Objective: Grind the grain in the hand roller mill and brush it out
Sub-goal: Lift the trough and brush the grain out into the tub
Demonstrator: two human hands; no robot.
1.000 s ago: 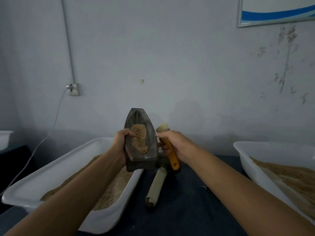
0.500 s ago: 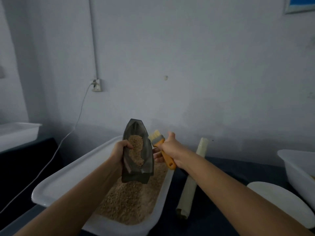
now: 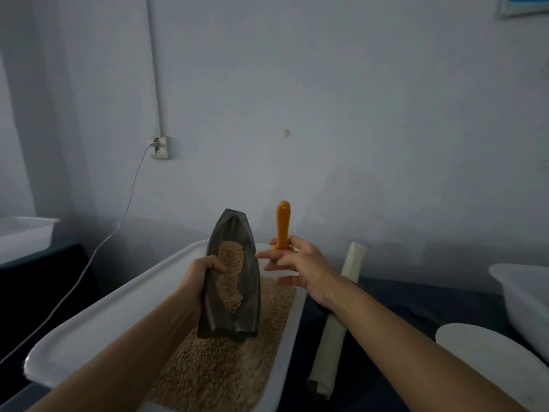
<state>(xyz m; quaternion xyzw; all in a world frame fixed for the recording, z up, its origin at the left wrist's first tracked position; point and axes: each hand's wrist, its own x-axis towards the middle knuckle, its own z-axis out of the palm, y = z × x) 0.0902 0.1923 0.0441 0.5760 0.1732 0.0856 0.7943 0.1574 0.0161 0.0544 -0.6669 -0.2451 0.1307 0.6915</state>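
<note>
Since the frame 0.5 s earlier, our right hand (image 3: 300, 264) has turned the brush (image 3: 282, 226) over: its orange handle now points straight up above the fingers, where the bristles pointed up before. The bristle end is hidden behind the hand. We pinch the brush near its collar with the thumb and upper fingers, while the lower fingers extend toward the left hand.

Our left hand (image 3: 199, 276) grips the dark boat-shaped mill trough (image 3: 237, 281) along its left edge, thumb curled over the rim and touching the grain (image 3: 230, 275) inside. The trough is tilted steeply, pointed end up and away from us, blunt end down. A patch of 1 tan grain mass clings along its centre line.

Directly below both hands sits a white tray (image 3: 98, 319) holding a bed of the same tan grain; the trough's lower end hangs just above that bed, and we cannot tell whether it touches.

Beneath the right forearm, a pale roller (image 3: 335, 331) lies on the dark tabletop (image 3: 383, 301), just beside the tray's right wall. Further right of the right hand sit a white oval lid (image 3: 487, 352) and a second white tray (image 3: 523, 289). Beyond the left hand, a white cable (image 3: 124, 209) runs to a wall socket (image 3: 161, 147).
</note>
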